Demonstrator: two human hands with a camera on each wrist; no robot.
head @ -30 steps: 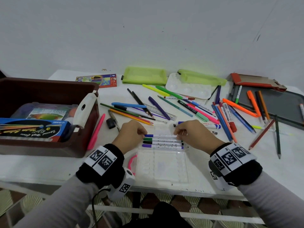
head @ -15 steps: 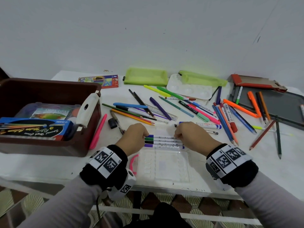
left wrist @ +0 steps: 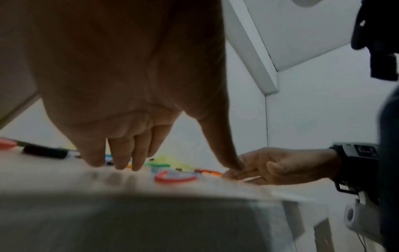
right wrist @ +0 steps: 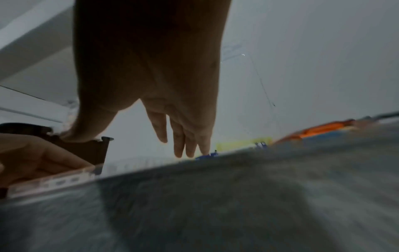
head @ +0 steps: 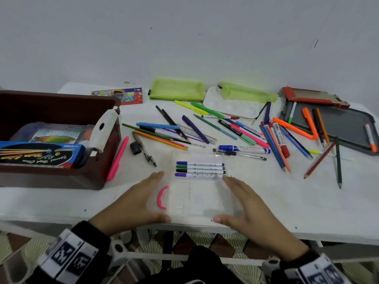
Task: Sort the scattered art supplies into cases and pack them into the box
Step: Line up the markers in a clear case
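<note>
A clear plastic case (head: 200, 198) with a pink handle (head: 162, 197) lies open near the table's front edge. Its far half holds several markers (head: 200, 170) with blue, green, black and purple caps, side by side. My left hand (head: 143, 199) lies along the case's left side and my right hand (head: 244, 201) along its right side. Fingers are straight and both thumbs touch the near edge. The near half looks blurred. The left wrist view shows my left hand (left wrist: 129, 136) and the handle (left wrist: 175, 177). The brown box (head: 61, 99) stands at the left with packs inside.
Loose pens, pencils and markers (head: 235, 132) cover the middle and right of the table. Behind them lie two green pouches (head: 177, 92), a white palette (head: 231, 105) and a crayon pack (head: 123, 96). A grey tray (head: 338, 124) sits far right. A pink pen (head: 118, 158) lies beside the box.
Both hands have left the markers' ends and drawn back toward me. Their fingers have straightened along the case's sides, with the thumbs at its near edge.
</note>
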